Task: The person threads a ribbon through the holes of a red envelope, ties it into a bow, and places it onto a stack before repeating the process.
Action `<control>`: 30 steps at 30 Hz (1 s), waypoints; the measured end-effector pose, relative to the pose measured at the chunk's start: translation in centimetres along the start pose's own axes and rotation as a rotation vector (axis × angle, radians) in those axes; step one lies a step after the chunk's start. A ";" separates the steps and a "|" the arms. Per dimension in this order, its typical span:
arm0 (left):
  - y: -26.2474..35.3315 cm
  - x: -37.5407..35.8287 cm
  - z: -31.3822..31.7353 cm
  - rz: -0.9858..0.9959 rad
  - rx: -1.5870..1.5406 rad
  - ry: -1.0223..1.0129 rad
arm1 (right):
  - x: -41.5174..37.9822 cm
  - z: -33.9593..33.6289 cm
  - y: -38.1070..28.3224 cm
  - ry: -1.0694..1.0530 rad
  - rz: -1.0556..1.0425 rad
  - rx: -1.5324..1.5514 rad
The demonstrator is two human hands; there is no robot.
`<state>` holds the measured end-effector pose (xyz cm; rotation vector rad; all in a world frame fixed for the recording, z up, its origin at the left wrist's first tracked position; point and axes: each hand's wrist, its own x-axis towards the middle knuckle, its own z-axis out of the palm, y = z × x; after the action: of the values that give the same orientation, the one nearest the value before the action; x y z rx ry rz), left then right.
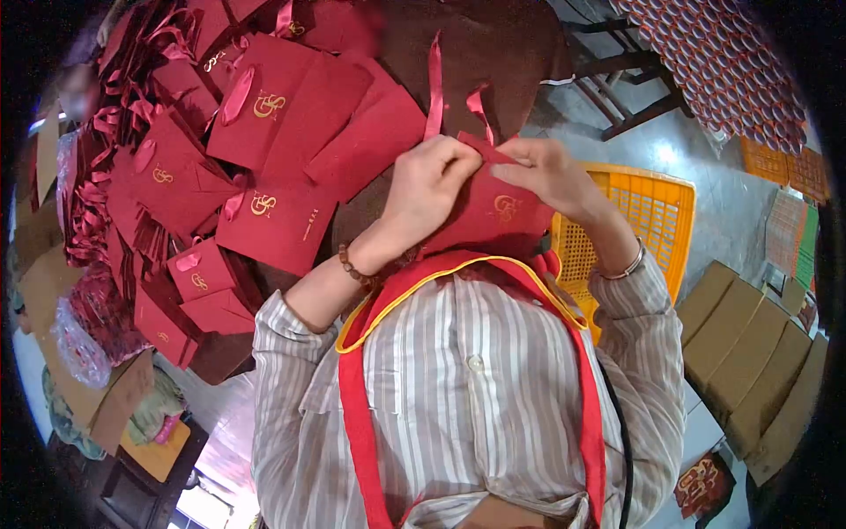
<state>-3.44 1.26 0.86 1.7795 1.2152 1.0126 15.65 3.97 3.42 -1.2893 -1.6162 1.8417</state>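
Red bag [498, 212]: bodyward of both hands
Left hand [425, 183]: pinched on bag's top edge
Right hand [553, 173]: pinched there too, equally near

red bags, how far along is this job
Several bags show ribbon loops and look done. The left hand and right hand pinch the top of one bag; its ribbon ends stand loose, so those probably remain. Whether the plain-faced bags need work, I cannot tell.
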 end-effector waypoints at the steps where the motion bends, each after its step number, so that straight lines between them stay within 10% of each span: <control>1: -0.1 0.0 -0.1 -0.120 -0.129 0.010 | 0.0 -0.1 0.2 0.001 0.002 0.001; 10: 0.3 -0.4 -1.2 -0.417 -0.378 -0.032 | 0.2 -0.3 -0.7 -0.032 0.105 -0.129; 30: 1.1 0.1 -0.3 0.078 0.147 -0.049 | 0.2 -0.6 -1.7 -0.074 0.106 -0.046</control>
<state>-3.29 1.15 2.00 1.9673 1.2260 0.9383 15.54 4.92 4.92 -1.3653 -1.6665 1.9473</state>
